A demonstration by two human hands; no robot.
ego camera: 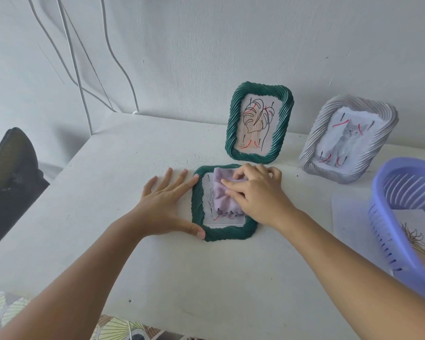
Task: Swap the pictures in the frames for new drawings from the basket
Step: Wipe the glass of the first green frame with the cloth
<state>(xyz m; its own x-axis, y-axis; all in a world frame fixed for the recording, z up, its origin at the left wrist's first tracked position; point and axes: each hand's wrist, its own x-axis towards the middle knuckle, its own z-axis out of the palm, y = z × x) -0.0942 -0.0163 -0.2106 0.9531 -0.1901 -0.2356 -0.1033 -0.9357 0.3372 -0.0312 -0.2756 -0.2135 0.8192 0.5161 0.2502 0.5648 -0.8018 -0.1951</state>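
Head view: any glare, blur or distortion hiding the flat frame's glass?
Head view: soft even light, no glare on the flat green frame; the lilac cloth under the right hand covers much of it; wide-angle bending stretches the purple basket at the edge.

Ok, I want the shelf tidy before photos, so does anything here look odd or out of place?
One green frame lies flat on the table while the other green frame and the white frame stand upright. The right hand presses a lilac cloth on its glass; the left hand steadies it.
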